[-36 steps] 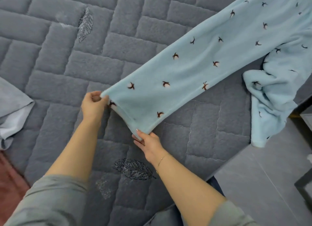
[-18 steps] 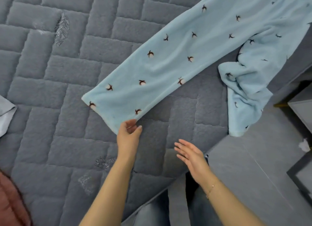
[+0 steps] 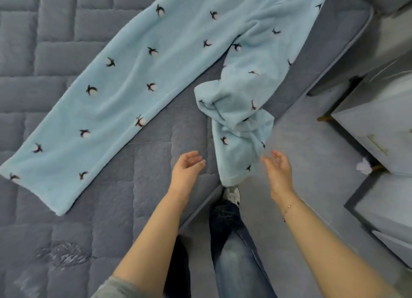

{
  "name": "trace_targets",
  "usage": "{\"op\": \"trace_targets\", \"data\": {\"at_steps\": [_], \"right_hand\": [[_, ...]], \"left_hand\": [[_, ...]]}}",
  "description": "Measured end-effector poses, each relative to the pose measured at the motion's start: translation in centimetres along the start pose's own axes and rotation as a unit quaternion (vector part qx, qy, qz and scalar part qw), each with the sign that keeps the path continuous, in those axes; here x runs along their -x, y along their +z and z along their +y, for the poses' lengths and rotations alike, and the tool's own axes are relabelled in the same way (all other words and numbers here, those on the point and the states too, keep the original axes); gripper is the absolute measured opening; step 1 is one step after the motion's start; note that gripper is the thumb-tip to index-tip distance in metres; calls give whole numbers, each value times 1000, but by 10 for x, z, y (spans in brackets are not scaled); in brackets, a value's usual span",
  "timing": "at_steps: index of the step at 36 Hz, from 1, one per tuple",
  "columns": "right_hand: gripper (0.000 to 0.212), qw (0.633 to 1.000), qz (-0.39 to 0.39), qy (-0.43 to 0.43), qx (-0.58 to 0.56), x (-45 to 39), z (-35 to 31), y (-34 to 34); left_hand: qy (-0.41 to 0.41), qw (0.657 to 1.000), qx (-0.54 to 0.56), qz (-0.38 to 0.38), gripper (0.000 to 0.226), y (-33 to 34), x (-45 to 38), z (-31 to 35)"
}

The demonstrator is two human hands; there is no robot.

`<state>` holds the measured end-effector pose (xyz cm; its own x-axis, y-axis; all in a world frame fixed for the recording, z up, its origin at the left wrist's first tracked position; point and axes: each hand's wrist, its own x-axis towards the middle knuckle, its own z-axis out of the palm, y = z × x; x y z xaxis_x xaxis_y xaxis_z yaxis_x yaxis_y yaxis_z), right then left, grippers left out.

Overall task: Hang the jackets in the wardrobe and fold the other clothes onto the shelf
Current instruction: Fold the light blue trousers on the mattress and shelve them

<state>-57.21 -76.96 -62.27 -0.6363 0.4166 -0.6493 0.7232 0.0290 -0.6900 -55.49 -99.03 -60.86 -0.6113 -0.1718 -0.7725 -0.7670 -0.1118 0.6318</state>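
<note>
Evidently soft, light fleece pyjama trousers [image 3: 138, 92], spread across quilted bed [image 3: 55, 30] from lower left to upper right, crumpled leg [image 3: 236, 128] drooping centre-right, best pinched at hem; left hand [image 3: 187, 170] and right hand [image 3: 278, 173] empty, fingers relaxed.

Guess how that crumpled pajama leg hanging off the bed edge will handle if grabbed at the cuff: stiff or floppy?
Likely floppy: the crumpled leg is bunched and twisted, drooping over the bed edge. Probably light and grippy rather than slippery, since the fabric looks fleecy. Pulling may drag the flat leg too, as both join. Both the left hand and right hand are empty.
</note>
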Motion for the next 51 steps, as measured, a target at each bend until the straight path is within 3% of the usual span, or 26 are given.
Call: {"op": "trace_targets", "data": {"at_steps": [2, 4, 7, 9, 11, 13, 16, 20, 24, 26, 29, 33, 36, 39, 42, 44, 47, 51], "right_hand": [[64, 999, -29, -4, 44, -30, -6, -7], [67, 994, -91, 28, 52, -51, -8, -8], [31, 983, -167, 67, 37, -62, -7, -3], [22, 985, -151, 62, 45, -60, -3, -1], [19, 990, -125, 60, 40, -50, 1, -5], [11, 987, -140, 71, 24, -32, 3, -8], [9, 968, -224, 117, -2, 8, 6, -8], [21, 923, -346, 168, -3, 62, 21, 5], [20, 868, -447, 185, 116, 94, 40, 28], [16, 871, -436, 151, 166, 95, 46, 37], [17, 929, -328, 108, 131, 87, 50, 48], [27, 981, -174, 54, 64, 70, 44, 63], [36, 985, -153, 68, 35, 60, 39, 79], [36, 987, -130, 96, 6, 59, 38, 96], [31, 986, -128, 105, -4, 63, 39, 109], [20, 982, -154, 106, 11, 68, 41, 116], [8, 981, -168, 95, 26, 79, 42, 124], [8, 989, -102, 68, -81, 100, 36, 123]], "left_hand": [[-17, 1000, 0, -4, 33, 25, -8, 5], [-42, 999, 14, -32, 27, 50, -15, 8], [-52, 998, -9, -27, 33, 77, -22, 7], [-67, 997, -39, 4, 29, 83, -23, 5], [-77, 997, 1, -4, 21, 81, -17, 6], [-67, 996, 54, -13, 21, 69, -4, 10], [-46, 997, 63, 3, 24, 36, 19, 14], [-19, 997, -60, 48, 16, -25, 45, 8], [-32, 976, -200, 83, 13, -93, 60, -2], [-28, 963, -246, 104, 28, -126, 62, -6], [-6, 951, -285, 121, 32, -165, 58, -8], [33, 957, -201, 206, 20, -194, 46, -18], [44, 949, -168, 262, 30, -195, 36, -34], [77, 922, -317, 208, 57, -180, 29, -55], [79, 881, -434, 170, 66, -166, 24, -69], [68, 885, -422, 182, 60, -161, 21, -72], [107, 873, -425, 214, 33, -161, 16, -67], [182, 855, -463, 149, 16, -172, 19, -48]]}}
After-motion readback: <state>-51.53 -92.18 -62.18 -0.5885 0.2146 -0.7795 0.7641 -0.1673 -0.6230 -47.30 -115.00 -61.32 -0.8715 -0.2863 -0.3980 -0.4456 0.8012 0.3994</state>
